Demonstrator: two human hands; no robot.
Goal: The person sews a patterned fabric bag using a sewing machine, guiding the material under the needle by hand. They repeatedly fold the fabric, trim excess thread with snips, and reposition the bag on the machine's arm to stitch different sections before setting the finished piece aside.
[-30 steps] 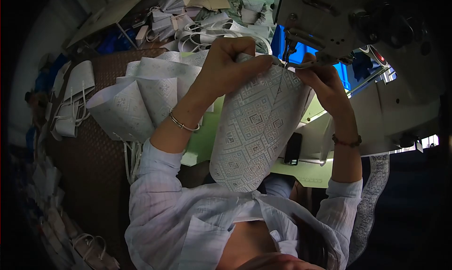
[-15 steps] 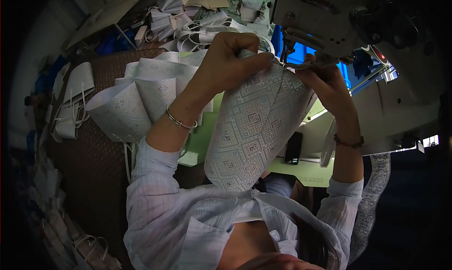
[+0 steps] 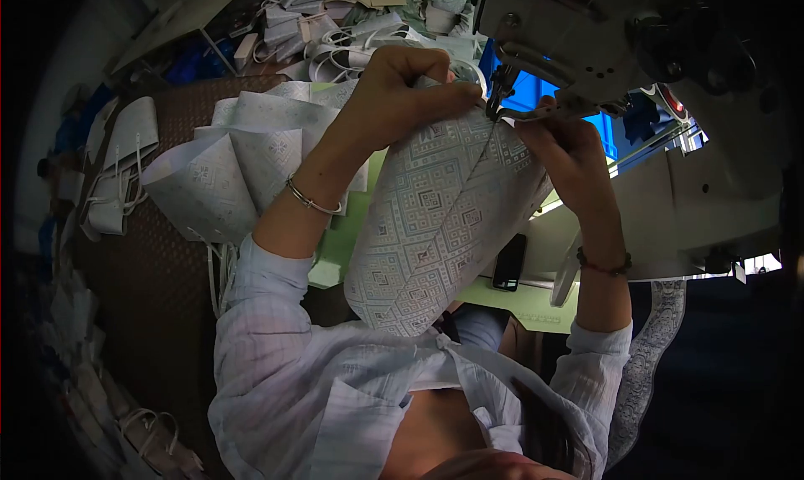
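Note:
A silvery-white patterned piece (image 3: 435, 220) hangs from the needle area of a sewing machine (image 3: 578, 36), its rounded lower end over my lap. My left hand (image 3: 410, 90) pinches its top edge, left of the presser foot (image 3: 500, 90). On the other side of the foot, my right hand (image 3: 569, 149) grips the same edge, fingers closed and partly hidden under the machine's metal parts. A thin dark line runs down the piece from the needle.
Folded patterned pieces (image 3: 268, 153) with straps lie to the left on a brown textured surface (image 3: 167, 270). A phone (image 3: 510, 262) rests on the green table (image 3: 553, 304). White bags (image 3: 126, 162) are at far left; piled pieces and straps (image 3: 360, 44) lie behind.
The camera view has shifted slightly. Both hands still hold the piece at the machine, and the piece's lower end appears a little further left.

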